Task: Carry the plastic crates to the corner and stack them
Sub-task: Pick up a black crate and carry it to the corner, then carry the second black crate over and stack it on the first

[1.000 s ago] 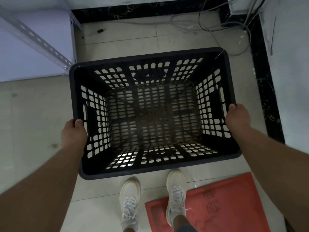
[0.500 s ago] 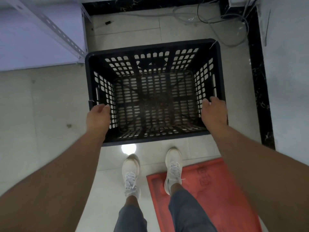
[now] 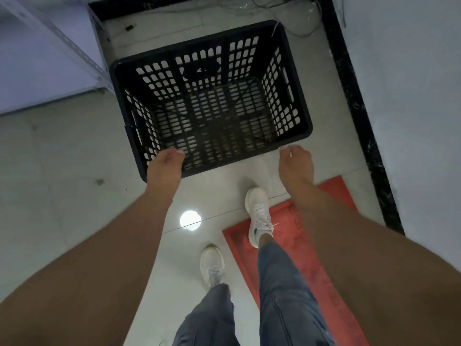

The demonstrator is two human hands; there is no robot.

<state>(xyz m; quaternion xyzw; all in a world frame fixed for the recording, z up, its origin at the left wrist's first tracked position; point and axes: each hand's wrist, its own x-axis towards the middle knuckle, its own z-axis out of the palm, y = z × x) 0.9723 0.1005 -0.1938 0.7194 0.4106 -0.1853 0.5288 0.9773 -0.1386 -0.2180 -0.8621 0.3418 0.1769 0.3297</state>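
Observation:
A single black perforated plastic crate (image 3: 194,46) sits empty on the tiled floor in the corner, upright and turned a little clockwise. No other crate is in view. My left hand (image 3: 164,168) hovers over the crate's near left corner with its fingers loosely curled and nothing in them. My right hand (image 3: 295,166) hangs just outside the near right corner, its fingertips almost at the rim, and it holds nothing.
A slotted metal shelf upright (image 3: 62,43) runs close to the crate's left side. Loose cables (image 3: 299,23) lie behind it. A black skirting strip (image 3: 354,101) and a grey wall border the right. A red mat (image 3: 311,258) lies under my right shoe.
The crate went from being carried at its side handles to resting on the floor. Both hands have let go and drawn back to its near edge, and my feet have stepped back.

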